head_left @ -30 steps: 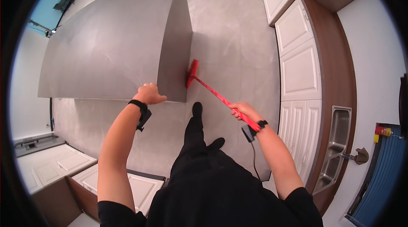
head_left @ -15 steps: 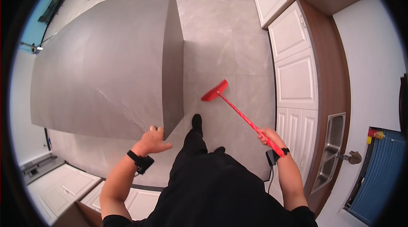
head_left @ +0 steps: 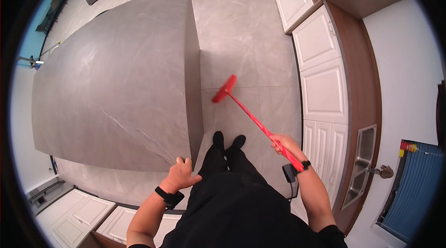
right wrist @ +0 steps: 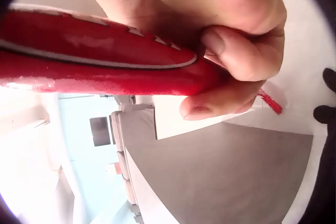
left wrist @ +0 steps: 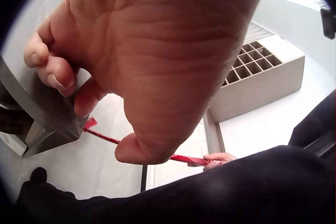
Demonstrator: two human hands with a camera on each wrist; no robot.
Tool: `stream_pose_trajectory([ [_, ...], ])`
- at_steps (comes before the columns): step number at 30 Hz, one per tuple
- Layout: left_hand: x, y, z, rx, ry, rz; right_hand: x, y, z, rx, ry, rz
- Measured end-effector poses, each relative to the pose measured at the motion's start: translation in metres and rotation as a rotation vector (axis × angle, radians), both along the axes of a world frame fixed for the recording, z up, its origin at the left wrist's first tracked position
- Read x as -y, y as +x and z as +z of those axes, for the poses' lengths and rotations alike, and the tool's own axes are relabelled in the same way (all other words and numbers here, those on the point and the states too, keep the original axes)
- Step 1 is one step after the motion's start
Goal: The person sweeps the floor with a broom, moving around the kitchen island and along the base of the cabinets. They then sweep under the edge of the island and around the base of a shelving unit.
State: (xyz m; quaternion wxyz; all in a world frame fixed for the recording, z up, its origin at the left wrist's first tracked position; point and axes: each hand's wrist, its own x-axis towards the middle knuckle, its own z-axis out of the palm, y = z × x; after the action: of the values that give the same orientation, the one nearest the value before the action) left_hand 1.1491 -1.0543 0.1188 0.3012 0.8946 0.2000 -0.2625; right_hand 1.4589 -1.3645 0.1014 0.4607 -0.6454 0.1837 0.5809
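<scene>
In the head view a red broom (head_left: 252,117) slants from lower right to upper left, its bristled head (head_left: 225,89) over the floor near the island's end. My right hand (head_left: 284,143) grips the upper handle, and in the right wrist view the fingers curl round the thick red grip (right wrist: 105,58). My left hand (head_left: 181,175) holds nothing. Its fingers are loosely bent at the near corner of the grey island (head_left: 116,80), with the thumb out to the side, as the left wrist view also shows.
White cabinets (head_left: 323,85) with a brown countertop (head_left: 355,62) and a sink (head_left: 360,164) run along the right. More white cabinets (head_left: 76,215) stand at lower left. Grey tiled floor (head_left: 274,104) lies between the island and the right-hand cabinets. Both feet (head_left: 227,141) stand near the island's corner.
The broom head swung away from the island's side to the right, then slightly back left. The person stepped forward, feet now side by side. The left hand stayed at the island's edge.
</scene>
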Motion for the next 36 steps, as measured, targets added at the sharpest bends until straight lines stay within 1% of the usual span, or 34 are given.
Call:
stream_pose_trajectory([
  [2, 0.002, 0.0, -0.002, 0.0, -0.005, 0.025, -0.035, 0.011, -0.022, 0.006, 0.051, -0.012],
  [4, 0.006, -0.003, -0.004, 0.042, 0.02, 0.063, -0.064, 0.027, -0.063, -0.053, 0.129, -0.034],
  [6, 0.009, -0.003, -0.006, 0.024, 0.031, 0.077, -0.099, 0.037, -0.094, -0.04, 0.163, 0.027],
  [8, 0.011, 0.0, -0.005, 0.007, 0.042, 0.084, -0.132, 0.037, -0.106, 0.109, 0.069, 0.08],
  [9, 0.013, 0.002, -0.003, 0.021, 0.061, 0.108, -0.143, 0.04, -0.112, 0.106, 0.068, 0.078],
  [11, 0.017, 0.002, -0.001, 0.03, 0.076, 0.13, -0.152, 0.044, -0.128, 0.132, -0.054, 0.049],
  [12, 0.016, 0.003, 0.0, 0.051, 0.094, 0.131, -0.146, 0.046, -0.132, 0.13, -0.053, 0.046],
  [15, 0.014, 0.001, 0.002, 0.078, 0.122, 0.114, -0.086, 0.058, -0.138, -0.058, 0.095, -0.068],
  [16, 0.016, 0.002, 0.0, 0.085, 0.131, 0.107, -0.065, 0.057, -0.133, -0.05, 0.088, -0.076],
  [17, 0.016, 0.002, -0.001, 0.091, 0.12, 0.097, -0.043, 0.053, -0.127, -0.092, 0.059, -0.112],
  [18, 0.014, 0.001, -0.002, 0.083, 0.112, 0.085, -0.022, 0.046, -0.122, -0.135, 0.031, -0.154],
  [21, 0.008, -0.001, -0.009, 0.043, 0.075, 0.03, 0.027, 0.012, -0.093, -0.09, -0.045, -0.227],
  [23, 0.002, 0.003, -0.007, -0.005, 0.045, -0.002, 0.062, -0.008, -0.086, -0.116, -0.033, -0.289],
  [24, -0.001, 0.005, -0.006, 0.0, 0.047, -0.033, 0.079, -0.018, -0.083, -0.146, -0.025, -0.321],
  [26, -0.007, 0.009, -0.006, -0.072, 0.053, -0.105, 0.107, -0.037, -0.069, -0.15, -0.024, -0.396],
  [27, -0.006, 0.018, -0.003, -0.074, 0.049, -0.142, 0.121, -0.047, -0.06, -0.185, 0.024, -0.445],
  [28, -0.004, 0.033, 0.004, -0.011, 0.003, -0.195, 0.128, -0.057, -0.045, -0.219, 0.072, -0.494],
  [29, -0.002, 0.049, 0.011, 0.053, -0.044, -0.245, 0.134, -0.069, -0.03, -0.216, 0.072, -0.53],
  [31, 0.02, 0.093, 0.029, 0.269, -0.205, -0.367, 0.132, -0.085, 0.014, -0.114, 0.052, -0.555],
  [32, 0.039, 0.114, 0.038, 0.361, -0.299, -0.424, 0.137, -0.094, 0.025, -0.111, 0.052, -0.581],
  [34, 0.085, 0.156, 0.054, 0.523, -0.5, -0.561, 0.145, -0.117, 0.04, -0.125, 0.158, -0.76],
  [35, 0.113, 0.171, 0.063, 0.606, -0.551, -0.692, 0.153, -0.127, 0.045, -0.123, 0.158, -0.776],
  [36, 0.142, 0.181, 0.07, 0.624, -0.619, -0.787, 0.16, -0.137, 0.049, -0.174, 0.265, -0.866],
])
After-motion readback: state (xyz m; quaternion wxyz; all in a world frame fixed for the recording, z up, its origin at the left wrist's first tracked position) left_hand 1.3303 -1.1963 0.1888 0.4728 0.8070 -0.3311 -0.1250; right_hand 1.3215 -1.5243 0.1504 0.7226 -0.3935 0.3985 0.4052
